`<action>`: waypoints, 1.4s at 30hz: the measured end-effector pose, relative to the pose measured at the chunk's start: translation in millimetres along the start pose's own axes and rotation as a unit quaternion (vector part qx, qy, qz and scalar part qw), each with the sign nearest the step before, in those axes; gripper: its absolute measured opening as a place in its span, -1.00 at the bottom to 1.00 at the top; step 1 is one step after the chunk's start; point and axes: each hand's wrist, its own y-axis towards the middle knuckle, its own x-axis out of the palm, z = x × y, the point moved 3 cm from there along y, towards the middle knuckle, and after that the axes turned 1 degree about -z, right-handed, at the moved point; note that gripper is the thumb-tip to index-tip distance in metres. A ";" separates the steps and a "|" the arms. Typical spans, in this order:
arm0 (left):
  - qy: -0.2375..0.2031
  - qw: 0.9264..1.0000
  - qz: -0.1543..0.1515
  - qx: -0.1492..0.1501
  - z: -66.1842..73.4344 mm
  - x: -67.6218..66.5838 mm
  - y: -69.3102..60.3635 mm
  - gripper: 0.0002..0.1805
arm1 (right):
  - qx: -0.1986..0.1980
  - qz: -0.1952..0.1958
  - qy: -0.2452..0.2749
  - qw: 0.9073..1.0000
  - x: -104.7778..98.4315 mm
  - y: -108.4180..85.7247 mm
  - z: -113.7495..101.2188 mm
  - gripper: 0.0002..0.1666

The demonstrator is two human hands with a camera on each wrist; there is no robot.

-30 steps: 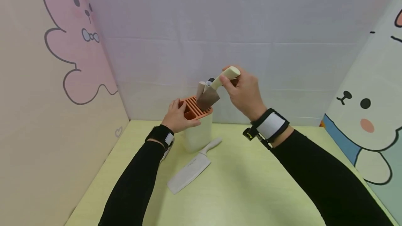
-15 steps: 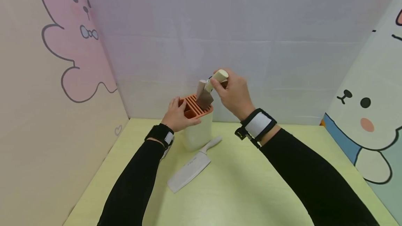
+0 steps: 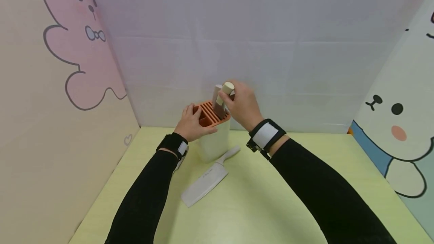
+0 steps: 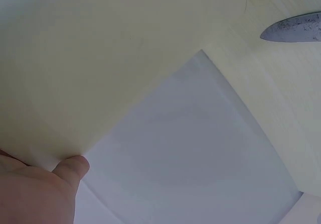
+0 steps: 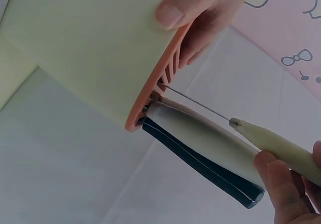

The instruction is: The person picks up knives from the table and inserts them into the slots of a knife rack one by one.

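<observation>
My left hand (image 3: 194, 124) grips the top of a cream knife block (image 3: 214, 144), thumb on its side and fingers over the orange slotted lid (image 3: 209, 114). In the left wrist view its thumb (image 4: 72, 169) presses the block's wall. My right hand (image 3: 242, 104) holds a knife by its cream handle (image 3: 224, 91). The right wrist view shows that knife's thin blade (image 5: 198, 103) edge-on, its end inside a slot. Beside it, a whitish handle (image 5: 200, 133) and a dark green handle (image 5: 198, 163) stick out of the block.
A cleaver (image 3: 205, 185) lies flat on the pale yellow table (image 3: 257, 199) before the block. Another knife (image 3: 179, 164) lies partly hidden under my left wrist. A pointed blade (image 4: 296, 28) shows in the left wrist view. A pale wall sheet (image 3: 257, 48) stands behind.
My right hand has moved left and down with the knife, and the blade has sunk deeper into the slot. The handle stands more upright. My left hand stays on the block.
</observation>
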 end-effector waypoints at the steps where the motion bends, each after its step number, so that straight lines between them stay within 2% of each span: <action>1: 0.000 1.000 0.001 0.000 -0.3 0.4 0.1 0.22 | 0.002 -0.002 -0.003 1.000 1.5 -0.4 0.3 -0.68; 8: -0.003 1.000 0.005 0.005 -2.4 3.4 2.1 0.25 | -0.009 -0.003 -0.013 1.000 6.1 -3.0 -0.7 -0.68; 13: -0.006 1.000 0.007 0.008 -2.7 3.0 2.8 0.26 | -0.021 -0.030 -0.033 0.999 9.2 -5.3 1.5 -0.65; 20: -0.003 1.000 0.004 0.003 -1.5 4.0 0.7 0.25 | -0.003 -0.068 -0.037 0.997 16.0 -9.2 10.2 -0.62; 32: 0.001 1.000 0.003 0.002 1.2 5.5 1.7 0.24 | 0.003 -0.082 -0.044 0.996 24.9 -14.0 17.9 -0.73; 42: -0.002 1.000 0.004 0.001 3.6 6.0 1.2 0.23 | 0.000 -0.114 -0.075 0.991 25.1 -14.9 21.9 -0.67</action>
